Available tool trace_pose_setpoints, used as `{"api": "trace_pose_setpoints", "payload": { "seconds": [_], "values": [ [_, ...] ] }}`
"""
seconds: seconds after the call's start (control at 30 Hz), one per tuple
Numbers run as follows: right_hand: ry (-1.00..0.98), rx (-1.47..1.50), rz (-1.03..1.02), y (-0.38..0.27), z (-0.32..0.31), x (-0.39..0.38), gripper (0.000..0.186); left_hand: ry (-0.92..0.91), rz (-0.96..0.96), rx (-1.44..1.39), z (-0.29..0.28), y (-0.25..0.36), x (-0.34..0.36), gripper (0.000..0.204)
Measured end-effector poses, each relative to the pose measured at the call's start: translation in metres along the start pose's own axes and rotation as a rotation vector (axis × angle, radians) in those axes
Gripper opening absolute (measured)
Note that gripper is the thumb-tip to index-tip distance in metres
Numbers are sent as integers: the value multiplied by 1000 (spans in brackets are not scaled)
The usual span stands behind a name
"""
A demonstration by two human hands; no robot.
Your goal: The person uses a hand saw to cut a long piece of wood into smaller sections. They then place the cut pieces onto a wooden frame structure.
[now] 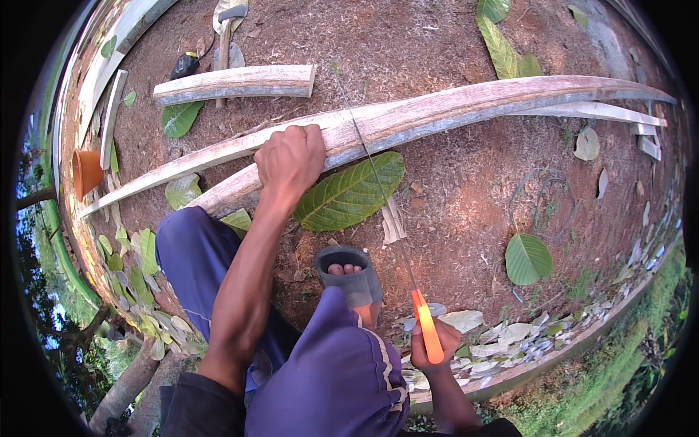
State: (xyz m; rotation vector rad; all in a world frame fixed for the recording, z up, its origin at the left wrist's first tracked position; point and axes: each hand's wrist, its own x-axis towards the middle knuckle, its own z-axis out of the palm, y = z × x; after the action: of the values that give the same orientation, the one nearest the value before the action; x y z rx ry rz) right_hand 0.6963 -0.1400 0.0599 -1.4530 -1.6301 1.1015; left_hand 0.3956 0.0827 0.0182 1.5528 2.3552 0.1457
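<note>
My left hand (289, 164) is closed over a long, pale wooden beam (437, 109) that runs from the lower left to the far right. In my right hand (437, 342) is the orange handle of a handsaw (428, 328). Its thin blade reaches up and away from me and crosses the beam just right of my left hand. Whether the teeth have cut into the wood cannot be made out. A thinner strip of wood (167, 171) lies along the beam's far side at the left.
Beyond the beam lie a short cut plank (233, 84), a tape measure (186, 65) and a hammer-like tool (231, 14). An orange pot (87, 173) stands at the left. A large green leaf (353, 193) lies by my sandalled foot (349, 277). Thin wire (542, 175) loops on the soil at right.
</note>
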Motion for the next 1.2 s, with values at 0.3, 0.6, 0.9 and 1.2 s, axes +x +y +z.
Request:
{"api": "trace_pose_setpoints", "payload": {
  "seconds": [0.3, 0.6, 0.9, 1.2],
  "values": [
    [100, 195, -58, 3, 66, 135, 12, -53, 26, 41, -4, -2, 13, 53],
    [63, 98, 112, -30, 28, 77, 3, -5, 28, 50, 8, -6, 12, 48],
    [32, 84, 191, -43, 17, 59, 6, -33, 32, 33, -1, -1, 10, 51],
    [107, 126, 64, -38, 79, 190, 18, -23, 52, -22, 3, 5, 10, 53]
  ]
}}
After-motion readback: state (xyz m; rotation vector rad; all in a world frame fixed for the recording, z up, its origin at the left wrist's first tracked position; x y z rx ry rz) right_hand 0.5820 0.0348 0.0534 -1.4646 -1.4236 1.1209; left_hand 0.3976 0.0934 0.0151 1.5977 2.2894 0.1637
